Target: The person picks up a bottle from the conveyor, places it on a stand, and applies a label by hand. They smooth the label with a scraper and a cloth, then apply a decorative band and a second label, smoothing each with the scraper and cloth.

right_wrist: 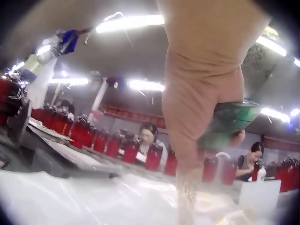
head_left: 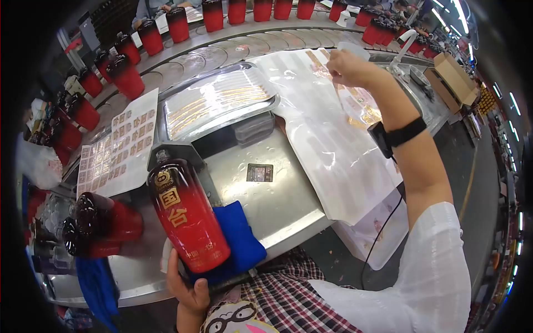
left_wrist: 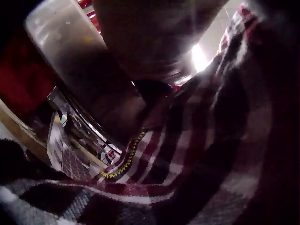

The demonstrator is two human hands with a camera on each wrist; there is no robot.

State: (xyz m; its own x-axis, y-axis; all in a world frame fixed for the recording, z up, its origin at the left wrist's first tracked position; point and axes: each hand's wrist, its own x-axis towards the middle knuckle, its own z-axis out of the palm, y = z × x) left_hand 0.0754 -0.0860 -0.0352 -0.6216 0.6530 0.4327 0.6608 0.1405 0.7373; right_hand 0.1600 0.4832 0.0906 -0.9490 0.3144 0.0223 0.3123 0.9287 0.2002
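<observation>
Your left grip (head_left: 191, 294) sits at the base of a red-and-black bottle (head_left: 189, 222), thumb and one finger visibly spread, the remaining fingers hidden. The bottle lies tilted on a blue cloth (head_left: 244, 241) in front of the tray (head_left: 276, 102), neck pointing to the tray's near left corner. To the right of the tray, your bare arm reaches over a plastic sheet (head_left: 333, 166), the right grip (head_left: 355, 69) curled together; a pale strip (right_wrist: 186, 197) blurs at its fingertips, and you cannot tell whether they pinch it. A label sheet (head_left: 125, 150) lies left of the tray, and a dark card (head_left: 260, 172) rests on the metal desk (head_left: 277, 205) in front of it. Beyond the tray, other bottles (head_left: 179, 25) line a curving conveyor (head_left: 239, 47).
</observation>
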